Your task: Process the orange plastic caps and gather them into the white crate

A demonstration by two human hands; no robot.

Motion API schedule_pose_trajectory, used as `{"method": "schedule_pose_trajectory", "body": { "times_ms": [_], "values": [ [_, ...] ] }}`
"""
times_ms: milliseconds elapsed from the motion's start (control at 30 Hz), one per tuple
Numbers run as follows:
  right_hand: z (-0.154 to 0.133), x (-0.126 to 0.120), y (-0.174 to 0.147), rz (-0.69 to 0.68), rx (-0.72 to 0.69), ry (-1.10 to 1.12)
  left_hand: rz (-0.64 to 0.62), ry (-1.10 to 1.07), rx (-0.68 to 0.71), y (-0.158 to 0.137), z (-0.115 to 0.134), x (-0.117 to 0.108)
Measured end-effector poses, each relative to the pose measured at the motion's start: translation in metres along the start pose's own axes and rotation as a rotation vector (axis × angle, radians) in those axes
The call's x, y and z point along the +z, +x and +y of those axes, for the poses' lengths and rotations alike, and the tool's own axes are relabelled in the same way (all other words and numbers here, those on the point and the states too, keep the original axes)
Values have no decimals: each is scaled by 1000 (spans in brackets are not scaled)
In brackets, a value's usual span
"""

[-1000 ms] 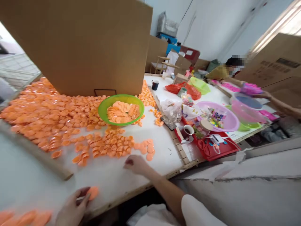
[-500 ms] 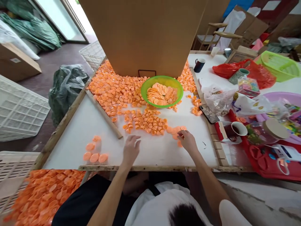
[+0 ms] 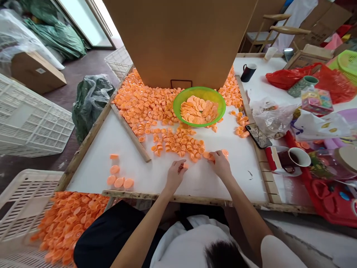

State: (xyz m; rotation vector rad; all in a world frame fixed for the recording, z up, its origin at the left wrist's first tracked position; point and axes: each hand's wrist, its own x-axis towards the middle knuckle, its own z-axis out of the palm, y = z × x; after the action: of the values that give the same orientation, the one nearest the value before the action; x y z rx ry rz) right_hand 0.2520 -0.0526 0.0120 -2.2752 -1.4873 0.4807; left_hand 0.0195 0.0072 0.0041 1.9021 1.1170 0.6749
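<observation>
My left hand (image 3: 174,176) is just above the white tabletop near the front edge, thumb and fingers pinched on a small orange plastic piece (image 3: 185,166), partly hidden. My right hand (image 3: 221,166) is farther right with its fingers curled down onto flat orange discs (image 3: 206,155); the fingertips cover part of them. Another orange disc (image 3: 225,152) lies just beyond its knuckles. Between and behind the hands is a loose group of small orange cups (image 3: 182,143). At the left, several round orange pieces (image 3: 119,182) lie apart from the pile.
A green bowl (image 3: 224,108) of orange discs stands behind the cups, before a tall cardboard box (image 3: 181,41). A wooden strip (image 3: 131,133) lies left. Along the right rail are a phone (image 3: 258,136) and a mug (image 3: 298,158). Orange pieces (image 3: 75,223) fill a space below left.
The view has shifted a little. My left hand has moved right, towards my right hand, and a small orange piece now shows in its fingers. My right hand has pressed in closer over the discs.
</observation>
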Motion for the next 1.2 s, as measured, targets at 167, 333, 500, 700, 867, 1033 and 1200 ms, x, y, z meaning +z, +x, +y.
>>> {"method": "schedule_pose_trajectory", "body": {
  "times_ms": [167, 333, 500, 700, 867, 1033, 1200],
  "values": [
    [6, -13, -4, 33, 23, 59, -45, -14, -35, -19, 0, -14],
    [4, -21, -22, 1, 76, 343, -39, -14, -133, -33, -1, -25],
    [-24, 8, -46, -168, 114, 749, -56, 59, -70, -41, -5, -23],
    [-57, 39, -51, -287, 149, 853, -44, 56, -66, -44, -2, -24],
    [-51, 33, -39, -183, 141, 821, -57, -148, -296, -46, 3, -21],
    [-41, 27, -44, -228, 168, 809, -135, -384, -458, -42, 14, -3],
    [-51, 33, -58, -260, 141, 573, -217, -532, -516, -41, 17, 17]
  ]
}}
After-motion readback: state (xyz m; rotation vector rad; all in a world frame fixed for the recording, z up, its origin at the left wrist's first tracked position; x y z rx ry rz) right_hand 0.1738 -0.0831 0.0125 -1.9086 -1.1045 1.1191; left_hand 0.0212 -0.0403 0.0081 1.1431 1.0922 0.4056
